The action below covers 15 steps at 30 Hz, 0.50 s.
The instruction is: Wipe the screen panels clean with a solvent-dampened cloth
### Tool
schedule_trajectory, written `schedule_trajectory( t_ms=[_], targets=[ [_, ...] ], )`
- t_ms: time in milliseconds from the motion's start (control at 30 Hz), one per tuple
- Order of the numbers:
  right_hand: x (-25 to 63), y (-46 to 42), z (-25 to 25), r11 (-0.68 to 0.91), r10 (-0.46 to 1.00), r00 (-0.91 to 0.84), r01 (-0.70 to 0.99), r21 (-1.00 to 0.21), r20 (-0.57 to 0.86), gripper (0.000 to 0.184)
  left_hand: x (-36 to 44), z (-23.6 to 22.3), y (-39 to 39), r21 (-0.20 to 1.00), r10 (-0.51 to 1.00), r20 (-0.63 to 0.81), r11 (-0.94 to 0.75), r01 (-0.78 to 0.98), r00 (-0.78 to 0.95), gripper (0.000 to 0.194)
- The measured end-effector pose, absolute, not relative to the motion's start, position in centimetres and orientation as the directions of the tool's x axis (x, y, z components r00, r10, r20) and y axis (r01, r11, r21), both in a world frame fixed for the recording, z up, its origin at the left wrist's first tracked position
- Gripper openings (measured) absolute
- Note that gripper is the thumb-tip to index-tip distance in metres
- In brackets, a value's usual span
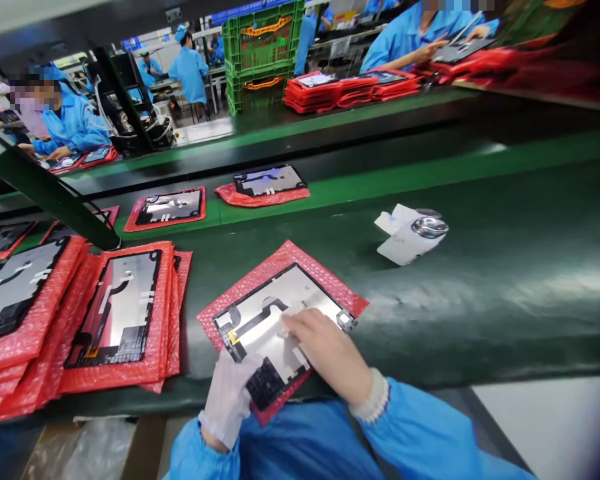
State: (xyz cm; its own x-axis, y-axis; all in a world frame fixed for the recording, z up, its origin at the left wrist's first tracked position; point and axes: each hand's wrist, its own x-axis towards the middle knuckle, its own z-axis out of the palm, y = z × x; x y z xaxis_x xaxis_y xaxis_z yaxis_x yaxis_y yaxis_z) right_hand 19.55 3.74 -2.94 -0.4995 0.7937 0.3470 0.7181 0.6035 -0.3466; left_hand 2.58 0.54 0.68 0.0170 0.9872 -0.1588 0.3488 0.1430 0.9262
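Left hand (230,397), gloved, curls round the edge of the screen panel (267,348) beside the red pouch (291,252) it lies on, while the right hand (333,353) pinches a pale scrap (283,327) over that pouch, the panel probably light, stiff, fragile, best held by its edges

Blue workwear, one white glove (229,395)
Loose, creased bright-blue sleeves (423,423); thin, slightly sheer glove over the left hand (233,383); ribbed cream cuff (374,399) circling the right wrist.
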Motion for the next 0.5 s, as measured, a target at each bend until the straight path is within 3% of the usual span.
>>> schedule_trajectory(
  t_ms=[100,200,300,367,433,500],
  targets=[
    [18.4,4.3,-2.5,0.628,0.778,-0.549,0.696,-0.348,0.306,0.027,2.8,1.4,1.0,0.942,0.963,-0.268,0.268,0.201,-0.028,0.028],
    [16.7,4.6,-1.8,0.664,0.746,-0.631,0.681,-0.309,0.213,0.024,2.5,2.0,1.1,0.928,0.951,-0.304,0.309,0.207,-0.056,0.022],
    [17.8,5.3,-1.1,0.624,0.781,-0.604,0.747,-0.229,0.158,0.022,1.9,1.5,0.9,0.921,0.93,-0.366,0.365,0.135,-0.022,0.019],
    [20.2,6.1,-0.5,0.592,0.805,-0.586,0.781,-0.198,0.096,0.021,1.8,0.8,0.7,0.923,0.925,-0.38,0.38,0.052,-0.017,0.028],
    [22.4,7.2,0.2,0.531,0.845,-0.531,0.821,-0.209,0.06,0.022,1.8,0.3,0.6,0.914,0.915,-0.403,0.404,0.027,-0.037,0.035],
    [22.9,8.4,0.9,0.46,0.888,-0.438,0.841,-0.284,0.139,0.024,2.0,0.2,0.7,0.901,0.9,-0.431,0.433,0.027,-0.06,0.035]
  ],
)
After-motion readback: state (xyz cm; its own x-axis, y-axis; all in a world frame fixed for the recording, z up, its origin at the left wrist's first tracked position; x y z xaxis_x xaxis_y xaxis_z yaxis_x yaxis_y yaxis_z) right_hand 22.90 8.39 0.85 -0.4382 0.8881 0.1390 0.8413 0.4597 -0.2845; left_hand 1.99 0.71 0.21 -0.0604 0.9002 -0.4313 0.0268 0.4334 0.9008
